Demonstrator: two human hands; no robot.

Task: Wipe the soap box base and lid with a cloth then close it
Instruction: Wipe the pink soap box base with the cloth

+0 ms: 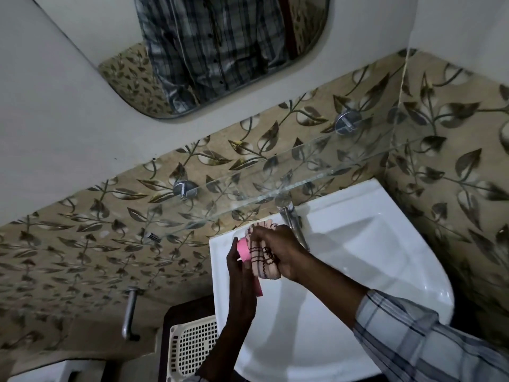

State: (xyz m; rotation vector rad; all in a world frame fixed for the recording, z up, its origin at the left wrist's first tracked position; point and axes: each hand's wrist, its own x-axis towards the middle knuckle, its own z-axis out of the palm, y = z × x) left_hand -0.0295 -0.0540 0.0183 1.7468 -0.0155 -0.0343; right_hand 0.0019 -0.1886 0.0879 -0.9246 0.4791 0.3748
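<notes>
Fingers [260,238] around checked cloth [261,257] on pink box [243,250]

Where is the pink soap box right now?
In the head view the pink soap box is held up in the left hand, over the back left corner of the white sink. The right hand presses a checked cloth against it.
</notes>
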